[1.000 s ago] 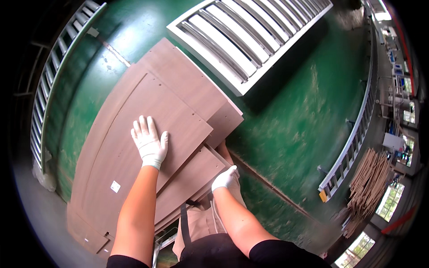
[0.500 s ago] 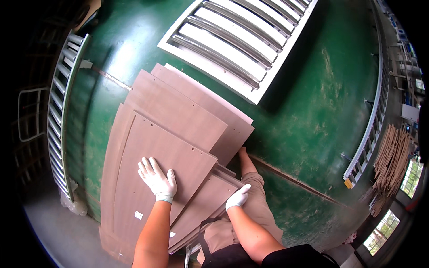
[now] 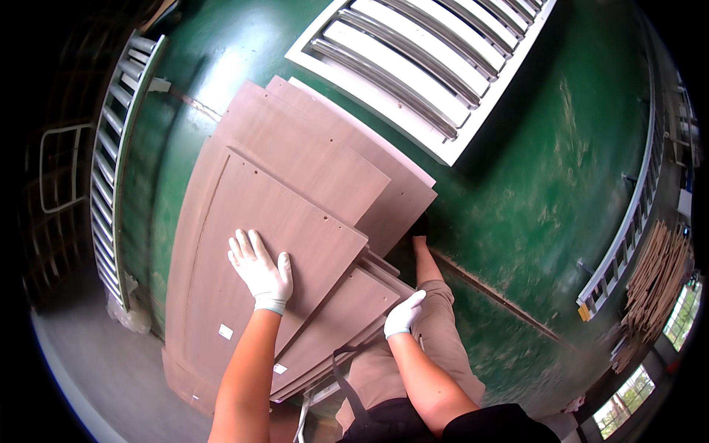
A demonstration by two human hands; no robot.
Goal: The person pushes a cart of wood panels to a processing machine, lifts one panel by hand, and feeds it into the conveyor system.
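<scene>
A stack of brown wood-look panels (image 3: pixel 310 159) lies fanned out in front of me, with small drilled holes and white stickers on some. My left hand (image 3: pixel 263 275), in a white glove, rests flat on the top panel (image 3: pixel 288 214), fingers spread. At the right side, my gloved right hand (image 3: pixel 403 316) is closed at the corner of a lower panel (image 3: pixel 363 294); its fingertips are partly hidden. The lower panels stick out to the right from under the top one. Beneath the stack, part of a metal support (image 3: pixel 319 395) shows by my legs.
Beyond the stack stands a white-framed roller conveyor (image 3: pixel 450 148). Other roller conveyors run along the left (image 3: pixel 111 173) and the right (image 3: pixel 628 199). A pile of brown strips (image 3: pixel 653 277) lies at far right. The floor (image 3: pixel 517 214) is green.
The whole view has shifted slightly, so the conveyor appears farther right and higher. Both hands keep their places on the panels, and the stack looks unchanged.
</scene>
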